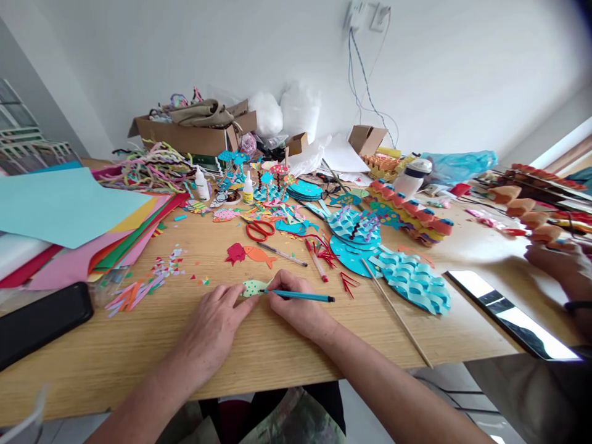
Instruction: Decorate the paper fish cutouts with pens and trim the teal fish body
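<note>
A small light green paper fish (252, 287) with dark dots lies on the wooden table. My left hand (219, 317) presses on its left and lower edge with the fingertips, holding it down. In my right hand (293, 305) is a blue pen (308, 296), its tip on the fish's right part. Just above lie an orange paper fish (259, 256) and a crumpled-edged red paper piece (235, 253). A clear pen (283, 254) and red-handled scissors (259, 230) lie beyond them.
Coloured paper sheets (69, 206) and a black phone (44, 320) lie left. Blue paper fish (414, 280), a wooden stick (398, 314) and a tablet (513, 314) lie right. Another person's hand (557, 265) is at far right.
</note>
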Action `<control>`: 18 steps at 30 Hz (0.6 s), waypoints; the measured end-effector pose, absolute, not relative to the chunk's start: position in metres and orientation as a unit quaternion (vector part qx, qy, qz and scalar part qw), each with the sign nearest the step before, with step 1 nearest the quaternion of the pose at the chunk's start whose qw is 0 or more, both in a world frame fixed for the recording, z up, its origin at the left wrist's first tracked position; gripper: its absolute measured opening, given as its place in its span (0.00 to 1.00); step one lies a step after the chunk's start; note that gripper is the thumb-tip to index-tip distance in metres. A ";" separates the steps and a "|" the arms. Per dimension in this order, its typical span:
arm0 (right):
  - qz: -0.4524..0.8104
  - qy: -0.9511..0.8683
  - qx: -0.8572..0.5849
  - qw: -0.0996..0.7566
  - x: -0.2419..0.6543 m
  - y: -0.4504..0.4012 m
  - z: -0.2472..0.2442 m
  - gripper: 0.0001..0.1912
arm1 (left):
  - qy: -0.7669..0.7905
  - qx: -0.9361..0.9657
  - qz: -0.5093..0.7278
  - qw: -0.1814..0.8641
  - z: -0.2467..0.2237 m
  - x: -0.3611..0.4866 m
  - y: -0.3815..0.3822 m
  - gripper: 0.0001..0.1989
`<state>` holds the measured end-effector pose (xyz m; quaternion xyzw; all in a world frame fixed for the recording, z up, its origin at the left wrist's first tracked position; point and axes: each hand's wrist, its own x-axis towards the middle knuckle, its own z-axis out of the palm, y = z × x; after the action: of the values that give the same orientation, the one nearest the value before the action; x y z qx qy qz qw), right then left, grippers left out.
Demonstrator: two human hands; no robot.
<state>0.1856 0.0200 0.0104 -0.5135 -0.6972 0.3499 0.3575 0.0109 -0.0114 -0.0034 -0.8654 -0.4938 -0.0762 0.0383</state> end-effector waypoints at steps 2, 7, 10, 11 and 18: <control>0.338 -0.704 -0.510 0.360 0.185 0.020 0.009 0.06 | -0.493 -0.866 -0.076 0.038 -0.003 0.011 -0.011 0.23; 0.329 -0.712 -0.508 0.355 0.186 0.021 0.007 0.06 | -0.498 -0.865 -0.059 0.027 0.000 0.012 -0.011 0.23; 0.325 -0.716 -0.506 0.354 0.186 0.021 0.007 0.06 | -0.499 -0.864 -0.065 0.023 0.001 0.012 -0.010 0.23; 0.325 -0.717 -0.506 0.353 0.186 0.021 0.007 0.06 | -0.499 -0.864 -0.066 0.022 0.001 0.012 -0.010 0.23; 0.325 -0.718 -0.514 0.339 0.184 0.021 0.008 0.06 | -0.493 -0.866 -0.075 0.040 -0.003 0.012 -0.011 0.23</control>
<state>0.1836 0.0213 0.0081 -0.5141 -0.7178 0.3251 0.3388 0.0117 -0.0105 -0.0027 -0.8660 -0.4927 -0.0748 0.0405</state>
